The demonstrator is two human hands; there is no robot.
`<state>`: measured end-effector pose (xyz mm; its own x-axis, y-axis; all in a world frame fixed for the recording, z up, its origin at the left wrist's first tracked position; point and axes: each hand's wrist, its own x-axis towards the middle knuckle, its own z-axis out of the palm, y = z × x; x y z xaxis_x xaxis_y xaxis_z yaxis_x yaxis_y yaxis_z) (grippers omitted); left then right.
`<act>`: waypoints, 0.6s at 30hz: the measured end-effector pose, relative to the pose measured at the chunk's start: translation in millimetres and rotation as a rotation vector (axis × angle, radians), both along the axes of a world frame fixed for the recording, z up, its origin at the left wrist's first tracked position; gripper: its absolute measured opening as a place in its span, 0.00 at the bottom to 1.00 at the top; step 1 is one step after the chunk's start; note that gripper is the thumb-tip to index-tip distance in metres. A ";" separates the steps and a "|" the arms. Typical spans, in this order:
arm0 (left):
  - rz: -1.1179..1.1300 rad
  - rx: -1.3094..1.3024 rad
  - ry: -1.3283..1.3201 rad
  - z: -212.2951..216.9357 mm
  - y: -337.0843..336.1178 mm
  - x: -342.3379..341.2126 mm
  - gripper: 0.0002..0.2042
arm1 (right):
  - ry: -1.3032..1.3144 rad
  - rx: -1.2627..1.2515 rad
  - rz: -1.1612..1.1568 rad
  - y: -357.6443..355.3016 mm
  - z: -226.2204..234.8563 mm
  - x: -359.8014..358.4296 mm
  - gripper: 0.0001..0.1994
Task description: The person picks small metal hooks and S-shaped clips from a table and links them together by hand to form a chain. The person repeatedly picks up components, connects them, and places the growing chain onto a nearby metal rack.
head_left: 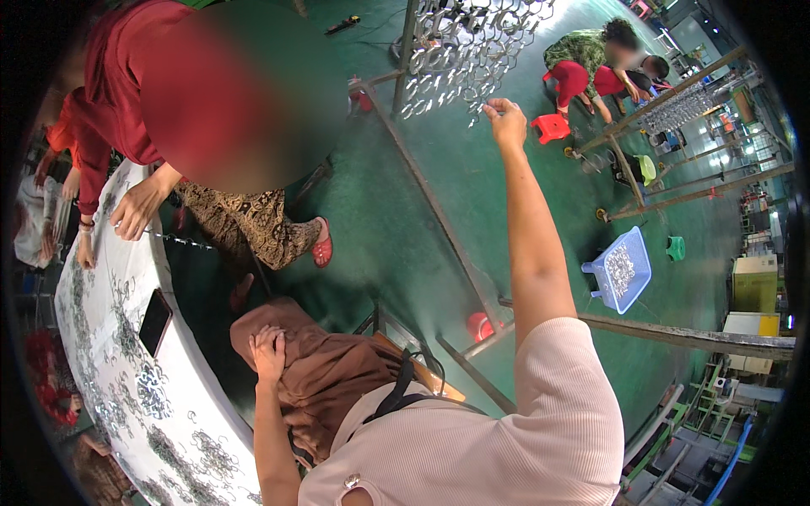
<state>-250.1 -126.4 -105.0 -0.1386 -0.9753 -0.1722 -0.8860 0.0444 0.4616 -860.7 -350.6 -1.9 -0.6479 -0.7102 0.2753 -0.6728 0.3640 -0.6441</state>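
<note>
My right hand point(506, 120) is raised high, its fingers pinched at a small metal ring point(488, 104) on the lower edge of a hanging rack of several shiny metal rings point(460, 46). My left hand point(268, 352) rests with fingers curled on my knee, on brown cloth point(321, 371), and holds nothing. Beside that knee runs a white table point(181, 396) strewn with several small metal parts.
A person in red point(126, 93) leans over the table's far end, their hand point(135, 209) at a thin strip of parts. A dark phone point(155, 321) lies on the table. A blue tray of parts point(623, 270), red stools and more racks stand on the green floor.
</note>
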 end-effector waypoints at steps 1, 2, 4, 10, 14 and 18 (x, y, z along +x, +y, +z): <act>0.007 -0.004 0.001 0.2 0.8 0.4 0.10 | 0.021 0.000 -0.010 -0.1 0.6 3.7 0.11; 0.010 -0.002 0.004 0.2 1.5 0.6 0.10 | 0.043 0.001 -0.019 -0.7 0.4 6.1 0.11; 0.017 0.001 0.011 0.3 2.0 1.2 0.10 | 0.027 -0.021 -0.017 -2.6 -3.0 8.6 0.10; 0.023 -0.017 -0.059 9.2 -2.1 -9.4 0.10 | 0.054 -0.076 -0.026 2.2 -5.1 3.8 0.09; 0.064 -0.194 0.156 22.3 -18.9 -40.4 0.07 | 0.055 -0.105 -0.004 16.0 3.0 -1.5 0.09; -0.090 -0.378 0.288 71.6 -54.2 -110.4 0.06 | 0.015 -0.162 0.115 44.6 19.8 -5.1 0.09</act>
